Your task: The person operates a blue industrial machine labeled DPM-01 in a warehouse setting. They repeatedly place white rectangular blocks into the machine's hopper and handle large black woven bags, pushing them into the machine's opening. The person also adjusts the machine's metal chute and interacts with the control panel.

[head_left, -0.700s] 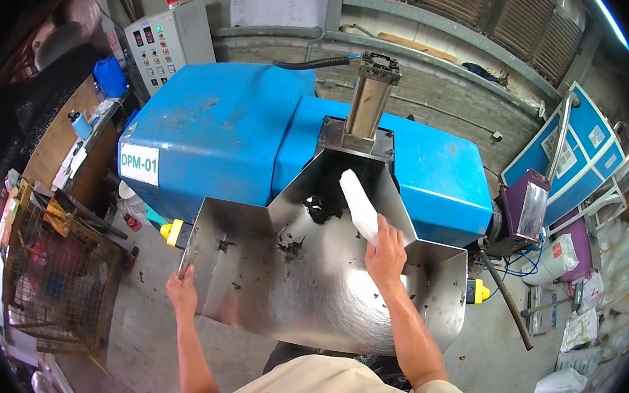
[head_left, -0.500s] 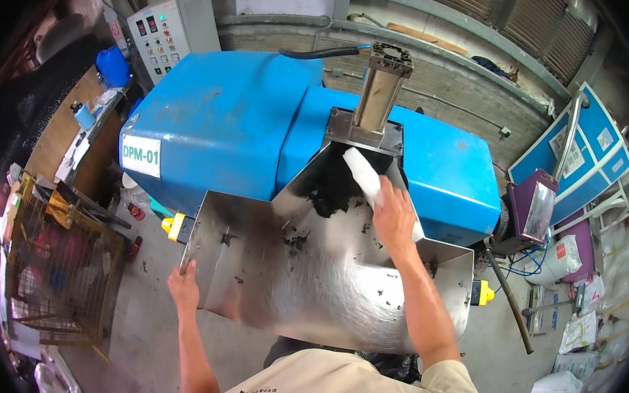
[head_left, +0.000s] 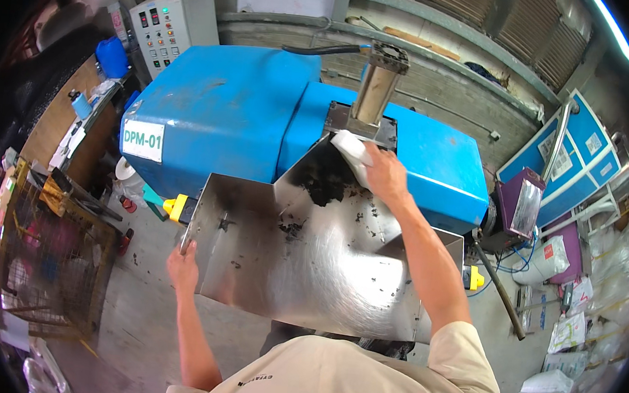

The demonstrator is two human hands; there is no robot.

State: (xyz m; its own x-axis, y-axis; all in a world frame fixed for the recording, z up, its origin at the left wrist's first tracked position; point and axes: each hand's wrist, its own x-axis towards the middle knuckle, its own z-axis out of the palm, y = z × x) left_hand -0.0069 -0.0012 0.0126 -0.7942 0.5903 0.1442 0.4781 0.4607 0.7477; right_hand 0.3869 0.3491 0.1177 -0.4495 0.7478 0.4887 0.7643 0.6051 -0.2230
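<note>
A blue machine (head_left: 225,108) stands in front of me with a shiny steel hopper (head_left: 323,271) sloping down toward me. My right hand (head_left: 384,174) reaches up to the top of the hopper and holds a white rectangular block (head_left: 353,151) against the dark opening under the upright metal cylinder (head_left: 378,91). Black crumbs (head_left: 323,186) are scattered on the steel below it. My left hand (head_left: 183,267) grips the hopper's lower left edge.
A grey control box (head_left: 169,22) with buttons stands behind the machine at the left. A wire cage (head_left: 51,257) sits on the floor at my left. Blue panels (head_left: 576,158), a purple box (head_left: 521,205), bags and cables fill the right side.
My right hand has carried the white block up the hopper to the dark opening at its top. My left hand stays on the hopper's left edge.
</note>
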